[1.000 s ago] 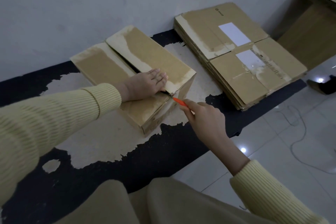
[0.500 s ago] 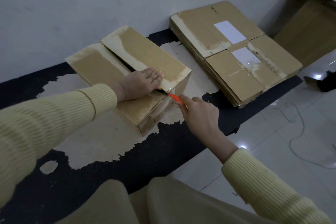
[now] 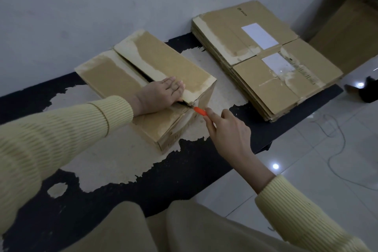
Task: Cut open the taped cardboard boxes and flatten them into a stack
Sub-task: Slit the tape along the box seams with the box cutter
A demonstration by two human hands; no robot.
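Observation:
A brown cardboard box (image 3: 167, 63) lies on a worn black mat (image 3: 180, 172) against the wall, its top seam split open along the middle. My left hand (image 3: 161, 96) rests flat on the box top at the near end of the seam, fingers straight. My right hand (image 3: 227, 131) grips an orange-handled cutter (image 3: 200, 111), whose tip touches the near end of the box just below the seam. To the right sits a stack of flattened boxes (image 3: 266, 63) with white labels on top.
More cardboard (image 3: 351, 26) leans at the far right by the wall. A thin cable (image 3: 335, 149) trails over the glossy tiled floor (image 3: 306, 180). A dark object (image 3: 368, 92) sits at the right edge. My knees fill the bottom of the view.
My right hand has held the cutter at the box's near end throughout, shifting only slightly. The left hand stays pressed on the top.

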